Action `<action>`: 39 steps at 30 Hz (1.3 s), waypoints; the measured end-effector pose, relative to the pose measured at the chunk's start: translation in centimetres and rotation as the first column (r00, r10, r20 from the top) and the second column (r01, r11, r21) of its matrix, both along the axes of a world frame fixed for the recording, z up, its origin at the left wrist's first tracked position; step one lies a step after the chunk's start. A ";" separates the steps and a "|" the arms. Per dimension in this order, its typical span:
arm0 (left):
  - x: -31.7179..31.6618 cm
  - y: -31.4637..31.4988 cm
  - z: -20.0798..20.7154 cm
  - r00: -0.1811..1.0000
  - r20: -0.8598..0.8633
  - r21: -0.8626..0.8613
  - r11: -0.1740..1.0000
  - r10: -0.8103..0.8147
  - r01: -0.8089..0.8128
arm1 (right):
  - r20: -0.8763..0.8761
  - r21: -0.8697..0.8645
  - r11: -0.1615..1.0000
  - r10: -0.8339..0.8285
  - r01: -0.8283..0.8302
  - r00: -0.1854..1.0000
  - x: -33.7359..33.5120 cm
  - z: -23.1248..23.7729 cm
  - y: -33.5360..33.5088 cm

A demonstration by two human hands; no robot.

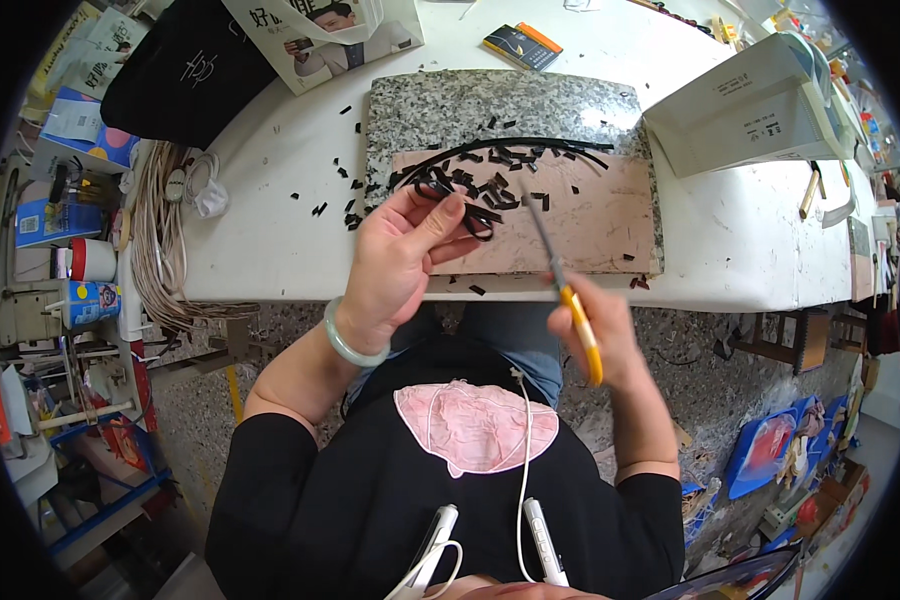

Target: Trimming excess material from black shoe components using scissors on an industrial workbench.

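Note:
Pinched between thumb and fingers of my left hand (400,255) is a thin black strip (482,228), bent into a small loop. My right hand (602,330) grips a slim yellow-handled tool (581,335) with a long grey shaft, whose tip points at the board and stands apart from the strip. Motion blur hides its exact kind. Many short black pieces (495,190) lie scattered beyond my left hand, on a pinkish-brown sheet (590,225) over a speckled stone slab (490,100). Longer black strips (540,143) curve across the slab behind them.
The slab rests on a white table (280,230). A beige paper bag (735,110) stands at the right, with another printed bag (340,50) and a black bag (185,75) at the back left. Bundled cords (160,240) hang over the left edge. A small dark box (520,48) lies behind.

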State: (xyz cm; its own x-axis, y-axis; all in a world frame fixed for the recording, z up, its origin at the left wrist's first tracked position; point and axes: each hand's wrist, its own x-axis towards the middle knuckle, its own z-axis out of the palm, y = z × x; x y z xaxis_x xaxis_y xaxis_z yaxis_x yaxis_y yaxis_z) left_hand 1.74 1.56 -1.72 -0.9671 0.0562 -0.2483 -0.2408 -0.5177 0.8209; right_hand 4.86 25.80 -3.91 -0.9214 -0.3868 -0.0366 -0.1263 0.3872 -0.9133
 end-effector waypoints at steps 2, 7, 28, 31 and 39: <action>-1.2 -0.9 -0.6 0.999 0.021 -0.061 0.998 -0.029 0.030 | -0.266 0.363 0.917 -0.067 0.164 0.962 -2.6 0.5 1.3; -2.6 -0.1 -1.2 0.973 0.006 -0.224 0.948 -0.229 0.224 | -0.683 0.634 0.683 0.277 0.362 0.676 -7.9 1.0 4.8; -15.1 2.0 -2.4 0.781 0.047 -0.989 -0.137 -0.622 -0.049 | -0.688 0.167 0.957 -0.059 0.238 0.723 -18.5 10.7 7.3; -15.2 2.0 -3.4 0.768 0.006 -0.992 -0.100 -0.641 -0.075 | -0.341 0.545 0.820 0.029 0.173 0.940 -17.0 3.8 1.4; -14.1 1.1 -3.7 0.637 -0.431 -0.902 0.305 -0.639 -0.304 | -0.494 0.442 0.889 0.127 0.123 0.860 -15.9 0.3 1.3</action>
State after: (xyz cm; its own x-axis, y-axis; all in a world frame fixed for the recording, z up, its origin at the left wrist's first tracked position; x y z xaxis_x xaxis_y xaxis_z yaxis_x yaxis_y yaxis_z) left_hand -12.36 2.69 -5.41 -0.8089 0.4600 0.3660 0.5856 0.5753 0.5711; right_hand -11.02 27.13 -3.64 -0.8580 -0.4447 0.2570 -0.5134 0.7304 -0.4504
